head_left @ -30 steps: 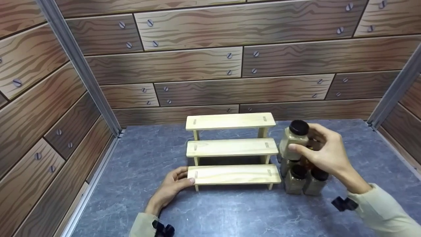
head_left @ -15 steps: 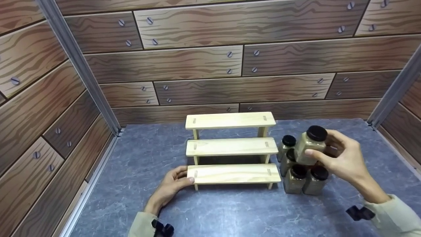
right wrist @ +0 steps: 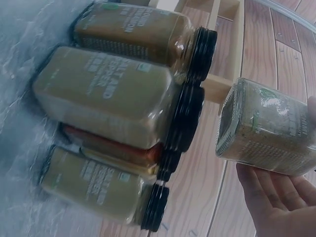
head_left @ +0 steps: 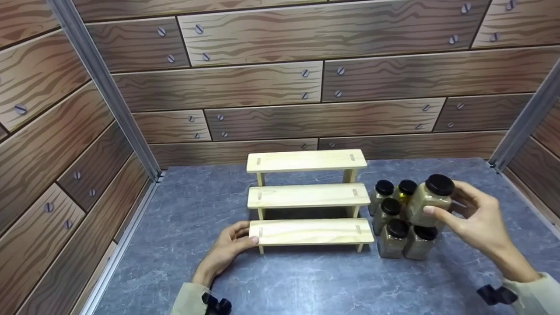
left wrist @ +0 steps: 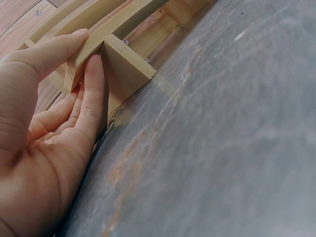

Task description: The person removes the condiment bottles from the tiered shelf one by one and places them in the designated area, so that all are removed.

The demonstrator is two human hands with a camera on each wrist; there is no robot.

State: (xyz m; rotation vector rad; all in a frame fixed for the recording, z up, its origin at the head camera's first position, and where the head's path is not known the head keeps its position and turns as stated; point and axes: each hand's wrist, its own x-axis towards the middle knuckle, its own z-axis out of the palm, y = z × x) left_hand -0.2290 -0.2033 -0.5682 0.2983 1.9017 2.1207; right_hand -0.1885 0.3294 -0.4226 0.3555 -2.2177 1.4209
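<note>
My left hand (head_left: 225,249) pinches the left end of the lowest step of a three-tier wooden display shelf (head_left: 310,232). In the left wrist view its thumb (left wrist: 61,49) lies on the board's top and fingers curl beneath. On the right, my right hand (head_left: 479,214) grips a black-lidded spice jar (head_left: 426,204), raised above a cluster of similar jars (head_left: 392,240). The right wrist view shows this held spice jar (right wrist: 269,128) with its base apart from the standing ones. One standing jar (right wrist: 103,94) there has a salt and pepper label.
The standing jars crowd close to the shelf's right side on a blue-grey tabletop (head_left: 288,284). Wood-patterned panels (head_left: 262,87) enclose the back and sides, with a metal corner post (head_left: 105,87) at left. All three steps are bare.
My right hand has carried the spice jar rightward and slightly nearer, from beside the shelf across the cluster, uncovering jars behind it. The left hand stays on the shelf.
</note>
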